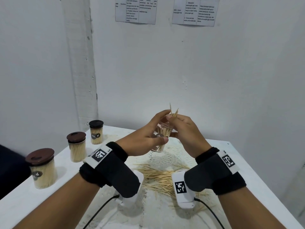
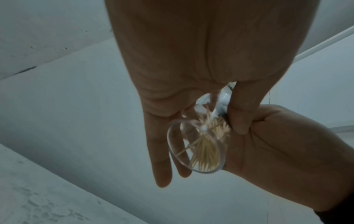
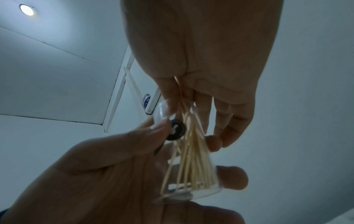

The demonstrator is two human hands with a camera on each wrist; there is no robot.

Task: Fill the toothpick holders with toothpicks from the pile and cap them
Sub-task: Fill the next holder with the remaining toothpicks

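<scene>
My left hand grips a clear toothpick holder above the table, thumb on its near side by the dark round label. The holder is partly filled with toothpicks. My right hand pinches a small bundle of toothpicks at the holder's mouth; their tips stick up above my fingers. In the right wrist view the bundle of toothpicks fans down into the holder. A loose pile of toothpicks lies on the white table below my wrists.
Three filled holders with brown caps stand along the table's left edge: near, middle, far. A lace doily lies under the pile. White walls close the back and left. Cables run from the wrist cameras.
</scene>
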